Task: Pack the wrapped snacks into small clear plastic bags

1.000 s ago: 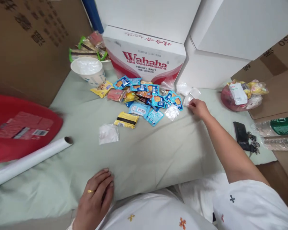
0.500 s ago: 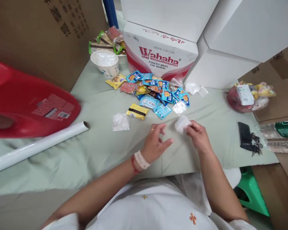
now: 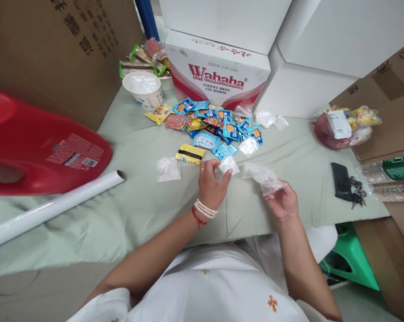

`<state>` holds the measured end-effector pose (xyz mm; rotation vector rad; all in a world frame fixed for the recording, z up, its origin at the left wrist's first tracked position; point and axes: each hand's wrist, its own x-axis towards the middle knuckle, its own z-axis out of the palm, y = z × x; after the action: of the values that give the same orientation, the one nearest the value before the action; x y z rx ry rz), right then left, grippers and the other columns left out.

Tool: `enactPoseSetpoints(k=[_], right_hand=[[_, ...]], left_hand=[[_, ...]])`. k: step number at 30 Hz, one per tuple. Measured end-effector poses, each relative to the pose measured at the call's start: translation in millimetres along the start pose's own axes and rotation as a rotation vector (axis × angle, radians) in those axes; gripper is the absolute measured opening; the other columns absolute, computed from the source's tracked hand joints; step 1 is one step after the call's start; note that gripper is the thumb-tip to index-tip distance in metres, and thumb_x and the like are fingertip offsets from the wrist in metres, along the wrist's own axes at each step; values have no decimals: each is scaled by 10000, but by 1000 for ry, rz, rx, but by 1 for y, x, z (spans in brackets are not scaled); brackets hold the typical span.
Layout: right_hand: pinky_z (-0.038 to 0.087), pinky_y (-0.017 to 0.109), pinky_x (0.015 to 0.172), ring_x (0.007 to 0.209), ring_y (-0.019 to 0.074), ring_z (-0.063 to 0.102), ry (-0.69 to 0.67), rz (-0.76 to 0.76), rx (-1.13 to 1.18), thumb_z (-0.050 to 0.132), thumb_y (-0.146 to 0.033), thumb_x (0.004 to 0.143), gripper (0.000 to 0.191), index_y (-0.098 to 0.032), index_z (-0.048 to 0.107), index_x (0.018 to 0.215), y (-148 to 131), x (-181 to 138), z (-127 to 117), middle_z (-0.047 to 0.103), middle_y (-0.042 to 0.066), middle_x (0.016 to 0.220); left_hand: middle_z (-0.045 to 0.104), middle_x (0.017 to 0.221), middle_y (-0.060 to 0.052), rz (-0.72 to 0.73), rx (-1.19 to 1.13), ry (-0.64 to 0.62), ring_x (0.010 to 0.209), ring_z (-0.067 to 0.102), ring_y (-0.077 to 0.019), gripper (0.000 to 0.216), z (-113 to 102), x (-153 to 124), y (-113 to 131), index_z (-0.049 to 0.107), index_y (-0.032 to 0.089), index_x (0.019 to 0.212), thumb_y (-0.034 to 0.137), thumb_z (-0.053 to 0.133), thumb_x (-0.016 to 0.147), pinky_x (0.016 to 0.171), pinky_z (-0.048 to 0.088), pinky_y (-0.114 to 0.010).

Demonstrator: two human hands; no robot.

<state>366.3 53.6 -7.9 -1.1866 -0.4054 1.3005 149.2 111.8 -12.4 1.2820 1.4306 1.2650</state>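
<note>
My left hand (image 3: 212,184) is closed on a small clear plastic packet (image 3: 229,165), gripped by its edge between thumb and fingers. In my right hand (image 3: 282,201) is a thin see-through plastic bag (image 3: 262,176), pinched at its right end and stretching out to the left above the cloth. Just beyond the hands lies a pile of small wrapped snacks, with blue sachets (image 3: 231,131), a yellow packet with a dark band (image 3: 190,153) and another clear packet (image 3: 248,146). To the left of my left hand, a folded clear bag (image 3: 168,168) rests flat.
A Wahaba-style white and red carton (image 3: 218,71) stands behind the snacks, beside a paper cup (image 3: 143,89). On the left are a red jug (image 3: 47,143) and white tube (image 3: 61,205). A filled bowl (image 3: 329,132), black phone-like item (image 3: 340,180) and bottles (image 3: 398,170) sit right.
The crumpled clear plastic in my right hand is now spread out as a bag. My left hand has moved forward and now grips a small clear packet.
</note>
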Motion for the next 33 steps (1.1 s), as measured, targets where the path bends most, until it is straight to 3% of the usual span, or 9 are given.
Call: enactPoseSetpoints(k=[3, 5, 9, 13, 16, 21, 25, 30, 33], right_hand=[[344, 231, 478, 542, 106, 386, -29, -28, 17, 775, -319, 712, 220, -222, 578, 697, 10, -9, 15, 470, -38, 638], [354, 232, 502, 563, 109, 398, -78, -26, -43, 792, -350, 731, 235, -218, 600, 698, 16, -19, 24, 472, -33, 653], [425, 253, 605, 662, 143, 479, -155, -54, -215, 782, -506, 806, 305, -228, 662, 767, 25, -37, 30, 552, -4, 732], [496, 293, 826, 987, 206, 597, -153, -201, -354, 790, -627, 796, 455, -279, 723, 1082, 23, -43, 30, 678, 43, 1090], [488, 280, 726, 813, 182, 597, -116, -136, -443, 852, -538, 761, 352, -254, 744, 939, 16, -39, 31, 694, 20, 914], [417, 217, 506, 586, 102, 495, 86, -44, -163, 919, -473, 673, 365, -218, 675, 764, 5, -24, 17, 602, -37, 698], [383, 171, 412, 552, 68, 501, 142, -9, -37, 960, -380, 638, 359, -208, 675, 773, 5, -19, 2, 597, -51, 708], [556, 209, 544, 672, 101, 638, 247, -158, 184, 970, -310, 632, 347, -226, 691, 822, 3, -19, -8, 701, -36, 814], [649, 300, 742, 777, 129, 697, 248, -224, 139, 971, -311, 635, 374, -244, 690, 874, -2, -17, -11, 729, -37, 911]], left_hand=[[552, 683, 9, -101, -92, -335, 653, 497, -136, 348, 6, -23, 8, 607, 192, 755, 507, 648, 896, 624, 408, -255], [553, 643, 15, -224, -194, -479, 632, 499, -132, 379, 14, -30, 7, 602, 186, 725, 529, 651, 877, 610, 408, -252], [597, 693, 9, -285, -282, -401, 669, 525, -136, 267, 21, -27, -1, 609, 177, 754, 426, 694, 803, 662, 444, -261], [627, 750, 0, -178, -193, -432, 692, 552, -134, 183, 15, -29, 1, 666, 170, 791, 345, 719, 778, 688, 447, -264], [619, 743, 7, -216, -292, -456, 686, 558, -117, 251, 8, -32, 4, 644, 164, 754, 371, 785, 743, 679, 446, -250], [605, 709, 46, -487, -549, -374, 608, 566, -83, 492, -8, -25, 0, 555, 189, 802, 520, 885, 648, 611, 466, -223], [527, 604, 88, -485, -551, -249, 456, 440, -43, 516, -20, -19, -6, 541, 199, 804, 601, 845, 695, 464, 368, -183], [471, 525, 87, -414, -411, -234, 409, 376, -41, 554, -33, -25, -15, 617, 177, 784, 708, 771, 735, 404, 284, -188], [503, 530, 67, -376, -341, -248, 410, 398, -51, 575, -37, -29, -18, 642, 175, 795, 748, 680, 802, 410, 290, -198]])
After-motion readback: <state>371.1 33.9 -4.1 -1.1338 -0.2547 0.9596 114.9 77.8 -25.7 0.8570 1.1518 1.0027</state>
